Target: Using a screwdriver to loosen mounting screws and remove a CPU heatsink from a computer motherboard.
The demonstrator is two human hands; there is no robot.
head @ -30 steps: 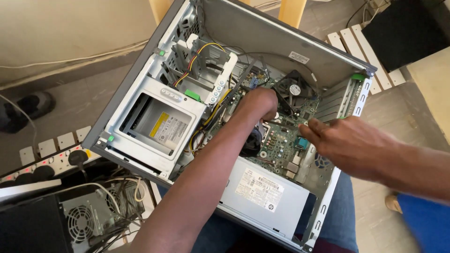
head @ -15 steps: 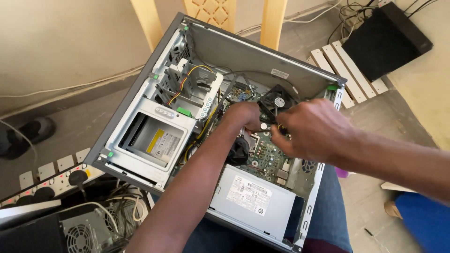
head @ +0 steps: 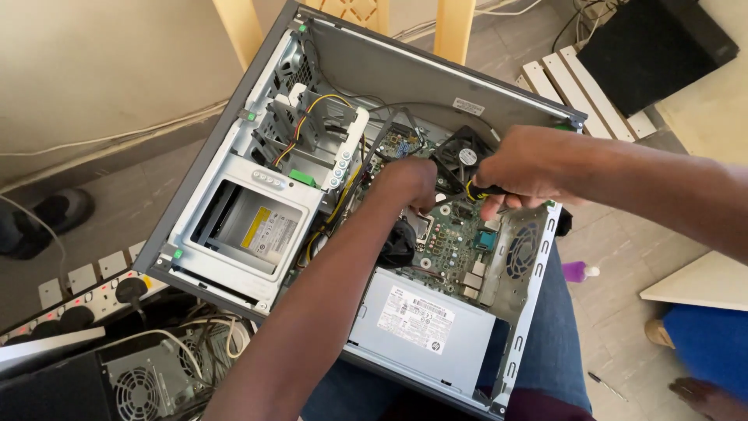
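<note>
Over the last second our right hand [head: 530,168] has swung in from the case's side to the fan [head: 461,156], its grip now closed round a black-and-yellow screwdriver handle [head: 485,190], while our left hand [head: 409,181] has stayed curled on the motherboard [head: 452,234] beside it, its grip hidden from us. We judge the work has moved to the fan. The open computer case [head: 436,78] rests on our lap, its walls and drive cage [head: 312,132] crowding both wrists; free room lies only upward.

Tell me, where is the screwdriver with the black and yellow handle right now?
In the head view, the screwdriver is gripped in the right hand inside the open computer case, just right of the black cooling fan and above the green motherboard.
</note>
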